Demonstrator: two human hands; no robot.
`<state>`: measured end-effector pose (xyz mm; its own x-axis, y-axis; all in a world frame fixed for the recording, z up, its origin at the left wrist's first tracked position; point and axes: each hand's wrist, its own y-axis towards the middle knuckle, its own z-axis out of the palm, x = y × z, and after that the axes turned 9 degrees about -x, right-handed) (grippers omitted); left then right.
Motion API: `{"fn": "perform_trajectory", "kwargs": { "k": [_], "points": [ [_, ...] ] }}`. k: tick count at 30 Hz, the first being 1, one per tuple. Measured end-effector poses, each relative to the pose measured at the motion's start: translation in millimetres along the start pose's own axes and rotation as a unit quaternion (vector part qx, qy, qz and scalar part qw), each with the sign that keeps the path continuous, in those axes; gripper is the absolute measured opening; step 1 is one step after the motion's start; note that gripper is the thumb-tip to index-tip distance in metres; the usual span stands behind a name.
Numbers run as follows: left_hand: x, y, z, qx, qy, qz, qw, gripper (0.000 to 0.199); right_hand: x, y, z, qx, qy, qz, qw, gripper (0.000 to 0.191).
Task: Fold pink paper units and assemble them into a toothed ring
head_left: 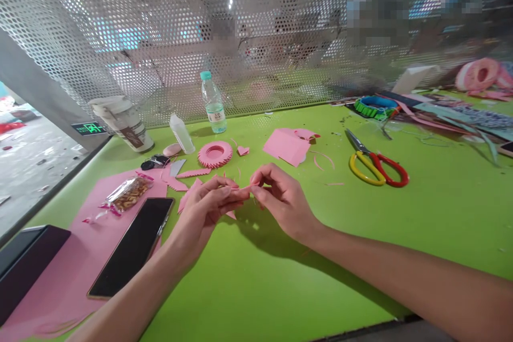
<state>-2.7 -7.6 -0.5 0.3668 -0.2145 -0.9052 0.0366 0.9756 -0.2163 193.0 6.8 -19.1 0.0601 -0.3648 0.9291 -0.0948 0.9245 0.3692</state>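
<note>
Left hand (210,208), right hand (282,200) — fingers (266,181) pinching small pink paper strip (242,189) between tips.

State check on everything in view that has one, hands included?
Left hand, pinching pink paper strip
Right hand, pinching same strip
Scissors, lying flat, blades closed
Water bottle, upright, capped
Smartphone, face up, screen dark
Lidded cup, upright, lid on
Pink paper ring, lying flat
</note>
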Motion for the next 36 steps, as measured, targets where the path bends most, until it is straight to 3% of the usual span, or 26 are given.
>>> {"fn": "perform_trajectory", "kwargs": {
  "k": [6,14,28,36],
  "points": [
    [0.3,2.3,-1.9,-0.001,0.077,0.049,0.996,0.028,-3.1,-2.0,-0.3,-0.005,0.059,0.031,0.998,0.008],
    [6.0,7.7,-6.2,-0.013,0.079,0.068,0.995,0.026,-2.5,-1.8,-0.1,-0.005,0.024,-0.009,1.0,0.006],
    [5.6,8.5,-8.1,-0.029,0.141,0.151,0.978,0.017,5.5,2.0,-1.3,-0.018,-0.096,-0.165,0.981,0.01],
    [6.7,8.8,-11.1,-0.033,0.162,0.172,0.971,0.014,7.3,2.5,-0.6,-0.013,-0.098,-0.207,0.973,0.015]
  ]
}}
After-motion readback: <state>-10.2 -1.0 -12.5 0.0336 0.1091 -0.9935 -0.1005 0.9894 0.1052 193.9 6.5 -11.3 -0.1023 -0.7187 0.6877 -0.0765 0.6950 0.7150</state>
